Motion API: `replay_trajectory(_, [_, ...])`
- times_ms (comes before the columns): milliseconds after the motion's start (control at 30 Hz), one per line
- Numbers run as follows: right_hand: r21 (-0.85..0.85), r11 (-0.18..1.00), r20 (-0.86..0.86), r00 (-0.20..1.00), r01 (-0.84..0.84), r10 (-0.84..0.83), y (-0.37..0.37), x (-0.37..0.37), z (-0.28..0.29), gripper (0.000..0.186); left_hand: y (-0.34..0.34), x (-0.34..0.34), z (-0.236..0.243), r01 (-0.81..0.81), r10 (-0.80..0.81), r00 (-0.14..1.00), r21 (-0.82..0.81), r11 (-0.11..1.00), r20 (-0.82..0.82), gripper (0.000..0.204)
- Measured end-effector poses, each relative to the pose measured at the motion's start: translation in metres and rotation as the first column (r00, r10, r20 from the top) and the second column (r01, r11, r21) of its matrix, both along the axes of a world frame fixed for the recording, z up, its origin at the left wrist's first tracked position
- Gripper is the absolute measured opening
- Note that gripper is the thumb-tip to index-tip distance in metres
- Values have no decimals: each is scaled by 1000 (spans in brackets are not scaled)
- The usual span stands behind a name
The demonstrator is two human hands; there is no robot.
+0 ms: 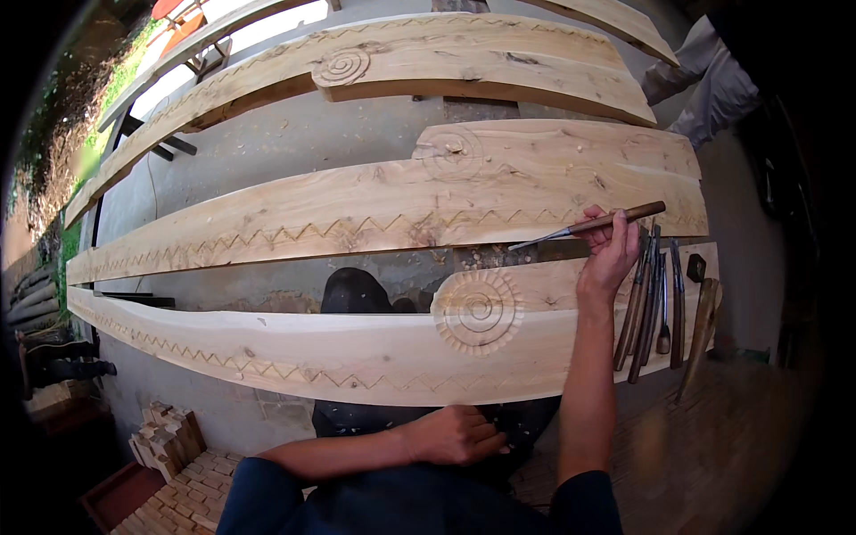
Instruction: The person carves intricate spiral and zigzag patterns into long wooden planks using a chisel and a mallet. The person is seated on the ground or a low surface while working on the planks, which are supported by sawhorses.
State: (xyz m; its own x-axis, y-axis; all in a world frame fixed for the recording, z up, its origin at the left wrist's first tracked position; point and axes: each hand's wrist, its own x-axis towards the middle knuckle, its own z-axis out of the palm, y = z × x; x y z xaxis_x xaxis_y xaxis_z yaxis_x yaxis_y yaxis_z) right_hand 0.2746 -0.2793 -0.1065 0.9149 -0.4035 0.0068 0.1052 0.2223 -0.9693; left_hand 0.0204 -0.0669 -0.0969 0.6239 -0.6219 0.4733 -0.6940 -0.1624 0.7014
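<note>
In my right hand [610,251] is a carving chisel [644,212], its brown wooden handle up at the right and its thin metal blade slanting down to the left. The tip is near the front edge of a long carved plank [357,198], which bears a zigzag line and a spiral outline. Closer to me lies another plank [294,334], with a spiral inside a notched ring on it. My left hand [455,435] rests closed at my lap, below this plank's near edge; nothing shows in its fingers.
Several wood-handled chisels [635,321] and a thick wooden stick [700,332] lie on the near plank's right end. Wood chips collect between the planks. Farther off are another carved plank [499,62] and a person's trouser legs [709,85]. Wooden blocks [169,441] are stacked at lower left.
</note>
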Motion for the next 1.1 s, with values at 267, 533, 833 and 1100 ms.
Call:
replay_trajectory(267, [-56, 998, -58, 998, -5, 2, 11, -1, 3, 24, -2, 16, 10, 22, -18, 999, -95, 995, 45, 23])
replay_trajectory(533, [305, 948, -98, 993, 92, -65, -2, 0, 17, 29, 50, 158, 39, -476, 451, 878, -198, 857, -156, 7])
replay_trajectory(833, [584, 801, -4, 986, -132, 165, -21, -2, 40, 37, 15, 245, 25, -306, -196, 457, -361, 881, -867, 23])
replay_trajectory(1100, [685, 711, 80, 987, -158, 142, 1, -12, 50, 61, -40, 190, 36, -438, 374, 839, -83, 895, -394, 67])
